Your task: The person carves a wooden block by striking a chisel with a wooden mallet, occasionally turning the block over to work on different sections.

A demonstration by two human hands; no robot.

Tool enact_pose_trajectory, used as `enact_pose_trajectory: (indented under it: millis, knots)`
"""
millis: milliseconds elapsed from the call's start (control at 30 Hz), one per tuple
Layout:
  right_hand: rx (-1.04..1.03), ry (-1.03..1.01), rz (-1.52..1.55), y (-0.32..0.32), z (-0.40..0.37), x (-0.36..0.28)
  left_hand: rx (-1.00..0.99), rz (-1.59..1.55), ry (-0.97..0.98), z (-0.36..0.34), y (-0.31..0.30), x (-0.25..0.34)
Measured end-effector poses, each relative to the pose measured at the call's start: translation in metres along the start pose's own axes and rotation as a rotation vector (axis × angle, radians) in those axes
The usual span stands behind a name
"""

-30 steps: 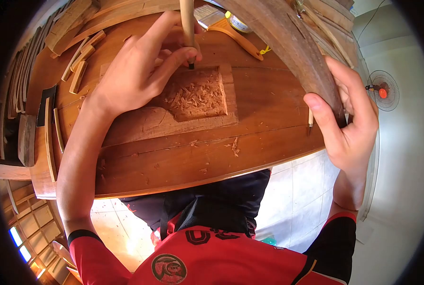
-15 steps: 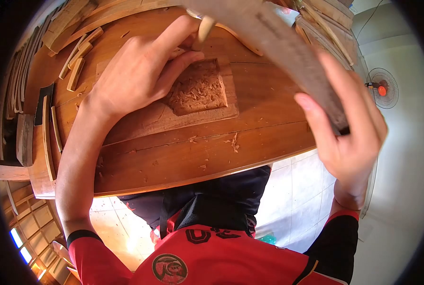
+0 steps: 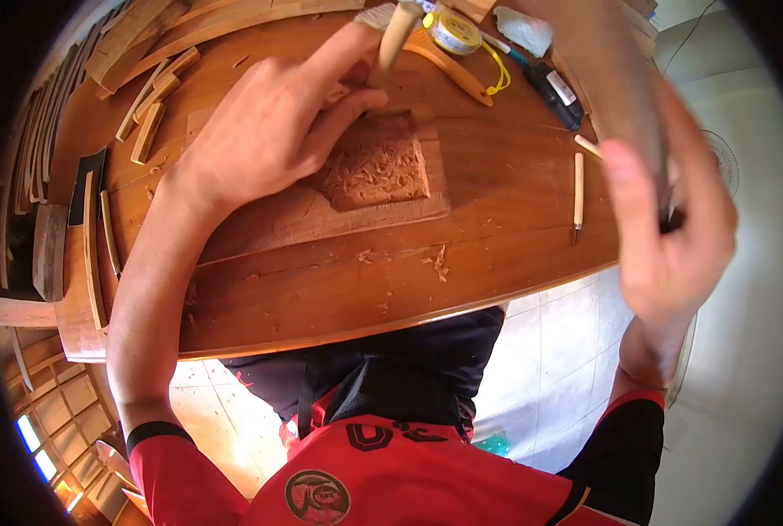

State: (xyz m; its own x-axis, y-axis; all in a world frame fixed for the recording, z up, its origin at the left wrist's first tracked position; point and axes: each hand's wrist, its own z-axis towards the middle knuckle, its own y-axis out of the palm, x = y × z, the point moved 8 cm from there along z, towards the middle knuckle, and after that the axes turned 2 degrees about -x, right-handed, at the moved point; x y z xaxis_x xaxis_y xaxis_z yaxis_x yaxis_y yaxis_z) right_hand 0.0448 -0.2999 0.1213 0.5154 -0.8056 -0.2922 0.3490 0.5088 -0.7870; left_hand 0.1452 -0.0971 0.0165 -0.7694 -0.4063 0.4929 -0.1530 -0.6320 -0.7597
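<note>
My left hand [image 3: 264, 136] is closed around a chisel with a pale wooden handle [image 3: 397, 37], held upright at the far side of a wooden board [image 3: 277, 230]. The fingers hide its blade. A rectangular recess [image 3: 378, 171] cut in the board holds many curled shavings. My right hand [image 3: 672, 237] grips the lower end of a long grey-brown wooden bar [image 3: 606, 61], raised over the table's right side and blurred by motion. The bar's far end runs out of the top of view.
The brown table [image 3: 496, 232] carries a yellow tape measure [image 3: 453, 31], a black-handled tool [image 3: 556, 98], a slim wooden-handled carving tool [image 3: 578, 195] and a curved wooden handle [image 3: 453, 70]. Wood offcuts [image 3: 148, 133] lie at left. A fan [image 3: 721, 164] stands at right.
My right hand and the bar have swung right and away from the chisel, uncovering the tape measure and tools. My left hand stays nearly in place with the chisel.
</note>
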Motion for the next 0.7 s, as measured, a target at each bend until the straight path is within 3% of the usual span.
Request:
enact_pose_trajectory:
  millis: [67,133,200,300,367,400,500,567,700]
  knots:
    - [-0.079,0.071,-0.002,0.012,0.001,0.0,-0.013,-0.039,-0.059,0.001,0.002,-0.004]
    - [-0.226,-0.016,-0.121,0.027,0.005,0.002,0.007,-0.078,-0.057,0.007,0.0,-0.004]
    - [-0.089,-0.021,0.004,0.014,0.013,0.005,0.059,-0.134,-0.028,0.005,-0.001,-0.005]
    - [-0.142,0.226,-0.042,0.011,0.014,0.012,-0.046,-0.227,-0.143,0.008,0.002,-0.015]
    - [-0.223,0.056,-0.141,0.028,0.019,0.009,-0.038,-0.298,-0.15,0.009,0.003,-0.024]
    - [-0.23,0.12,-0.034,0.033,0.019,0.015,-0.034,-0.335,-0.156,0.008,0.004,-0.029]
    - [-0.16,0.068,0.113,0.033,0.014,0.034,-0.041,-0.482,-0.225,0.004,0.007,-0.039]
    - [-0.184,0.194,0.127,0.032,0.009,0.037,0.007,-0.47,-0.209,0.001,0.002,-0.035]
    - [-0.161,0.241,0.141,0.027,-0.003,0.043,0.041,-0.399,-0.109,0.0,0.003,-0.022]
